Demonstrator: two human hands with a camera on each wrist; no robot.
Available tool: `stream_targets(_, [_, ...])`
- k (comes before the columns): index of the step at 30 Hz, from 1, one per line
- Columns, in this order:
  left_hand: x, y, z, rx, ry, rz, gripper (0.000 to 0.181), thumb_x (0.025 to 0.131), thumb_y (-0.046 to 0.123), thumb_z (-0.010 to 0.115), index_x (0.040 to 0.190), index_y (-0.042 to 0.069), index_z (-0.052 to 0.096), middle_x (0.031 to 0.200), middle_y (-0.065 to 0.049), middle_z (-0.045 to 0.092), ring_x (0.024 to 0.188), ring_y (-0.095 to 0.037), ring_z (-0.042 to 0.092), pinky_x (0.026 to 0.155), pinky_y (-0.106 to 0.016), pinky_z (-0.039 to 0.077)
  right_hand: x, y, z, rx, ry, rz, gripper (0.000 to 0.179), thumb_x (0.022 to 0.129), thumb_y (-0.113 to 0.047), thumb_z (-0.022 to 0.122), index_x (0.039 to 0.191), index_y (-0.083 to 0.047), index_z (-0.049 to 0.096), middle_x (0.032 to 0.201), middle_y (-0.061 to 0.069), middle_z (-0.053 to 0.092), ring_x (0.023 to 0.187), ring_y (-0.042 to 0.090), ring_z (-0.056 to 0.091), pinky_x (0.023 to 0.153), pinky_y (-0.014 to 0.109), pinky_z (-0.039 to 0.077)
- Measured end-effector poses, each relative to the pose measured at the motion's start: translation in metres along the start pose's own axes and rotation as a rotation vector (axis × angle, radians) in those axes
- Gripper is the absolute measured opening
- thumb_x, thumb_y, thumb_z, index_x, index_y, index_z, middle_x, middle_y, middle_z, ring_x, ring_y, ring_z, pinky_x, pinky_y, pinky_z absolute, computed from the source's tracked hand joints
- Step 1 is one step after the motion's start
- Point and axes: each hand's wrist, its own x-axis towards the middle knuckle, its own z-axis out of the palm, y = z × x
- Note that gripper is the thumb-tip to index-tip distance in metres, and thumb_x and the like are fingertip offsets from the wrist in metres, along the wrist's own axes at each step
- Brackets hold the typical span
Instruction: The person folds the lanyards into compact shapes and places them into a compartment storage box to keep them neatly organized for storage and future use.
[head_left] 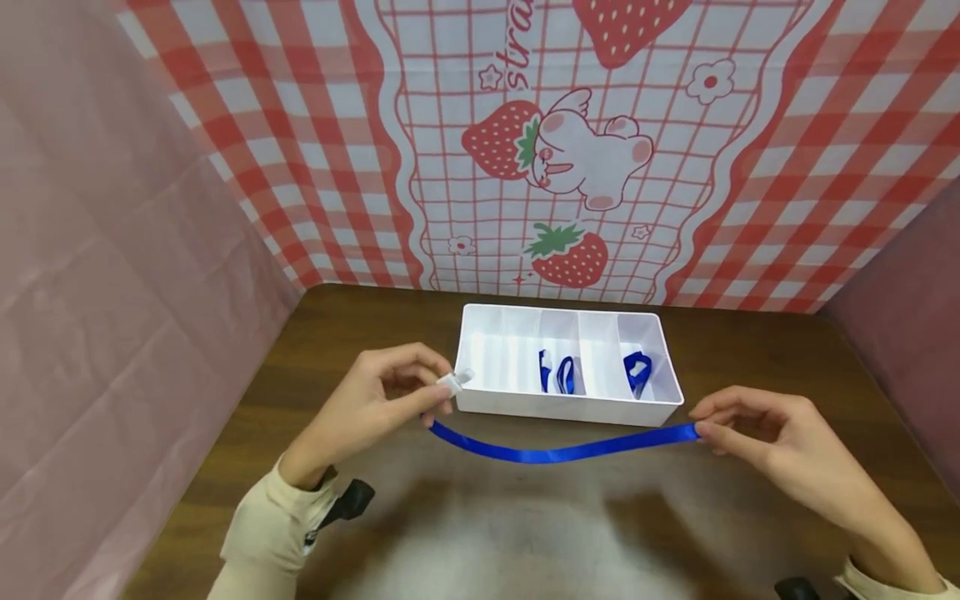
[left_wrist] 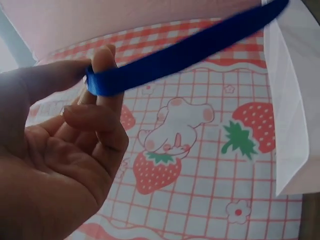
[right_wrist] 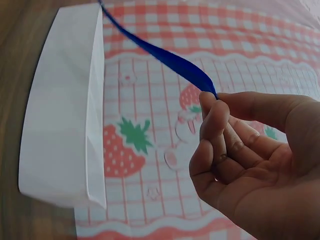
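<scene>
A blue satin ribbon (head_left: 532, 456) sags gently between my two hands, in front of the white tray. My left hand (head_left: 375, 398) pinches its left end together with a small white piece (head_left: 452, 382) that has a clear tip. In the left wrist view, the ribbon (left_wrist: 175, 57) bends around the fingertips of the left hand (left_wrist: 70, 130). Between thumb and forefinger, my right hand (head_left: 780, 437) pinches the other end. The right wrist view shows the ribbon (right_wrist: 175, 65) twisting as it leaves the right hand (right_wrist: 245, 145).
A white divided tray (head_left: 562, 406) stands on the brown wooden table (head_left: 360, 321), behind the ribbon. Two blue-and-white looped pieces (head_left: 566, 377) lie in a middle compartment, another blue loop (head_left: 638, 371) in the right one. A strawberry-patterned checked cloth (head_left: 450, 208) hangs behind, pink cloth (head_left: 135, 275) at the left.
</scene>
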Motion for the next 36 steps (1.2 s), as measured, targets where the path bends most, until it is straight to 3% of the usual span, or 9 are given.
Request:
stream_targets(6, [0.008, -0.006, 0.011, -0.001, -0.006, -0.021, 0.01, 0.094, 0.001, 0.066, 0.104, 0.003, 0.067, 0.078, -0.008, 0.07, 0.059, -0.02, 0.062, 0.055, -0.033, 0.054, 0.013, -0.006, 0.015, 0.071, -0.063, -0.033, 0.012, 0.091, -0.005, 0.071, 0.103, -0.007, 0.07, 0.085, 0.004, 0.073, 0.074, 0.016, 0.07, 0.061, 0.031, 0.057])
stream_targets(14, [0.022, -0.004, 0.026, -0.029, -0.046, -0.038, 0.008, 0.095, 0.005, 0.067, 0.102, 0.004, 0.068, 0.076, -0.006, 0.07, 0.058, -0.029, 0.062, 0.052, -0.032, 0.053, 0.028, -0.017, 0.03, 0.106, -0.058, -0.055, 0.01, 0.09, -0.007, 0.073, 0.1, -0.007, 0.071, 0.084, 0.003, 0.073, 0.07, 0.016, 0.07, 0.06, 0.031, 0.057])
stream_targets(21, [0.031, -0.001, 0.037, -0.124, -0.093, -0.055, 0.008, 0.096, 0.004, 0.063, 0.104, 0.003, 0.067, 0.077, -0.007, 0.07, 0.056, -0.029, 0.061, 0.053, -0.041, 0.054, 0.034, -0.025, 0.038, 0.145, -0.056, -0.104, 0.012, 0.09, -0.003, 0.072, 0.101, -0.006, 0.072, 0.086, 0.004, 0.073, 0.072, 0.017, 0.07, 0.062, 0.03, 0.058])
stream_targets(30, [0.043, 0.002, 0.055, -0.166, -0.107, -0.061, 0.007, 0.096, 0.002, 0.063, 0.102, 0.002, 0.067, 0.075, -0.007, 0.07, 0.055, -0.028, 0.06, 0.052, -0.049, 0.053, 0.047, -0.04, 0.051, 0.216, -0.056, -0.158, 0.013, 0.089, -0.002, 0.072, 0.101, -0.009, 0.072, 0.088, 0.006, 0.072, 0.073, 0.019, 0.068, 0.064, 0.032, 0.057])
stream_targets(36, [0.046, 0.001, 0.068, -0.266, -0.123, -0.072, 0.008, 0.096, 0.001, 0.062, 0.103, -0.001, 0.066, 0.076, -0.011, 0.069, 0.055, -0.02, 0.059, 0.051, -0.036, 0.052, 0.052, -0.049, 0.061, 0.297, -0.069, -0.182, 0.014, 0.09, -0.001, 0.071, 0.103, -0.007, 0.072, 0.088, 0.006, 0.073, 0.073, 0.02, 0.069, 0.064, 0.034, 0.058])
